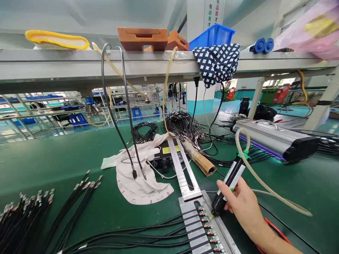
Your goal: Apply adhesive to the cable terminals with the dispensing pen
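My right hand [245, 201] is closed around a black glue syringe [233, 173] with a green cap. The syringe is tilted, tip down, and a clear air hose [265, 185] loops from its top. Its tip is at the connector ends [203, 219] of several black cables [150, 229], which lie side by side across a metal fixture [194, 231]. Whether the tip touches a connector, I cannot tell. A slotted metal bar [181, 173] runs from the fixture toward the dispenser box [164, 160]. My left hand is out of view.
White cloth [143, 183] partly covers the dispenser box. Beside it lies a cardboard tube [200, 158]. A lamp with violet light [275, 137] stands at right. Cable bundles lie at left [26, 215] and at the back [182, 125]. An overhead shelf [79, 68] crosses above the bench.
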`<state>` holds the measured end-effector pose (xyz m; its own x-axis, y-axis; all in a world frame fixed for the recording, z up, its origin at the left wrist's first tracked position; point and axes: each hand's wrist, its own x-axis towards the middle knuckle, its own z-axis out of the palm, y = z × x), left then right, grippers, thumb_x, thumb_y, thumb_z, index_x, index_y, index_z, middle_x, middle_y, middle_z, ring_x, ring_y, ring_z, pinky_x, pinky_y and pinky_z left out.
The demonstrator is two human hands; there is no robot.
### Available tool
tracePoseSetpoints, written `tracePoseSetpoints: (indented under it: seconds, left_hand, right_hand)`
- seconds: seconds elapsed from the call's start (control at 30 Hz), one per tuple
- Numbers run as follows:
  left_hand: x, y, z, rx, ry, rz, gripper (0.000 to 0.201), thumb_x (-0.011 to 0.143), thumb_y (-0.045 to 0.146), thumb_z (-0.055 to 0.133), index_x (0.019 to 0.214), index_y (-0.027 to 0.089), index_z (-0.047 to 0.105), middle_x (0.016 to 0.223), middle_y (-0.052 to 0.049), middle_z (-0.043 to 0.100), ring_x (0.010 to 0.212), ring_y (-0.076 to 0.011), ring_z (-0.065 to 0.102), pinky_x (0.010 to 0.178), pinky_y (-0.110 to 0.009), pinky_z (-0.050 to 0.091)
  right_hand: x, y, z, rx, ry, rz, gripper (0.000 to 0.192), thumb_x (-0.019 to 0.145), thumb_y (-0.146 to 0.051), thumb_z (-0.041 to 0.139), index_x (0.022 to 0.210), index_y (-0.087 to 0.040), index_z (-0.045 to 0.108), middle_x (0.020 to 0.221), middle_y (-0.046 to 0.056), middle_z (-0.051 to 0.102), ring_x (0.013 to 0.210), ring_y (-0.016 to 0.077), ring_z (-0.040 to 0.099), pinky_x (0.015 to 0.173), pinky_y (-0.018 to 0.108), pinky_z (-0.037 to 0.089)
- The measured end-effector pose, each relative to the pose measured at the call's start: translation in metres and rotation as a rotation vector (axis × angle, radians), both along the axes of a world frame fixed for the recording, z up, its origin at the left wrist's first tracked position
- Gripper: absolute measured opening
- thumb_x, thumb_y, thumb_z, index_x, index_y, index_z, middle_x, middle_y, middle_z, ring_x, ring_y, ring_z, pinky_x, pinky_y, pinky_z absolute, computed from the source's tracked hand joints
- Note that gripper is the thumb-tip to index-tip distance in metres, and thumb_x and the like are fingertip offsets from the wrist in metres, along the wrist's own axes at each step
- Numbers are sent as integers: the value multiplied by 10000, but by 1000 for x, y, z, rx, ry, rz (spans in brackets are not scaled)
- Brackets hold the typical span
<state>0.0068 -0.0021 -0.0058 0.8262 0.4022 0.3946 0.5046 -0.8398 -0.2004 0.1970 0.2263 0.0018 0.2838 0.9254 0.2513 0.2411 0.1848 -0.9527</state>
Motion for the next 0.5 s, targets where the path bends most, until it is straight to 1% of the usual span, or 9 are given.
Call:
tracePoseSetpoints:
  seconds: [0.27, 0.5]
  left_hand:
    - [-1, 1, 1, -5, 15, -9, 290, 911, 459, 550, 1065, 227, 629, 1178, -66, 628, 1056, -220, 602, 921, -441, 506]
    - [-1, 1, 1, -9, 10, -4, 270, 917, 443, 544, 1057, 229, 629, 1174, -61, 626, 1050, -215, 601, 915, -430, 509]
  right_hand:
    - [-1, 1, 0, 0, -11, 13, 359, 772, -555, 617, 798, -233, 460, 542, -82, 516, 352, 143, 523, 346, 250, 401]
    - [-1, -1, 1, -5, -6, 28, 350, 778, -547, 612, 773, -232, 459, 540, -83, 504, 339, 127, 502, 335, 236, 386]
